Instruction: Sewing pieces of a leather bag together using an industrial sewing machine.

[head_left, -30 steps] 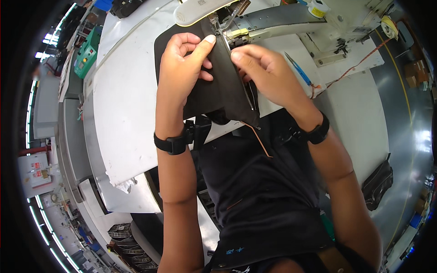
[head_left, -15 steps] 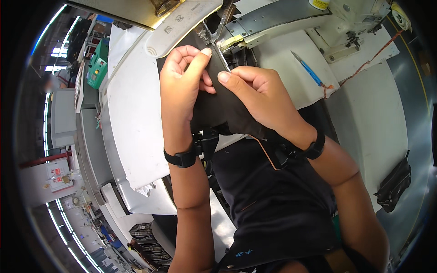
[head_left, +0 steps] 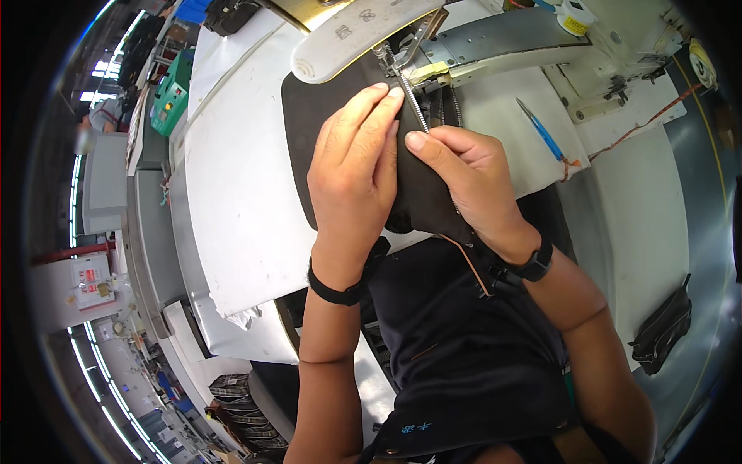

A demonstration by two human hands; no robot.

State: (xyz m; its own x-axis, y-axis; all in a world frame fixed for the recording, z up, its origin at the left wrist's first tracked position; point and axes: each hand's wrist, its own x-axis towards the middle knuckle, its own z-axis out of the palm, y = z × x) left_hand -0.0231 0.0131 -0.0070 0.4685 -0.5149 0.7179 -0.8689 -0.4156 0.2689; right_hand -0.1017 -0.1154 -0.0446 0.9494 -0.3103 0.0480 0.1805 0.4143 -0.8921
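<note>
A dark brown fabric piece (head_left: 309,139) with a metal zipper (head_left: 412,100) lies on the white work table under the presser foot (head_left: 385,56) of a sewing machine. My left hand (head_left: 352,174) rests on the fabric left of the zipper, fingers stretched out side by side, fingertips just below the foot. My right hand (head_left: 475,182) pinches the zipper edge between thumb and forefinger, lower down and to the right. A second zipper strip (head_left: 456,104) shows beyond it. The fabric's lower end hangs over the table edge, with a thin tan strip (head_left: 456,247).
Blue tweezers (head_left: 541,130) and an orange cord (head_left: 634,120) lie at the right. The machine body (head_left: 502,42) and a white bottle (head_left: 576,17) are at the top. A green box (head_left: 171,93) stands at the left; a dark pouch (head_left: 661,325) is at lower right.
My left hand has gone from curled fingers to stretched ones laid along the zipper. My right hand has moved lower on the zipper, still pinching it. The view has shifted slightly.
</note>
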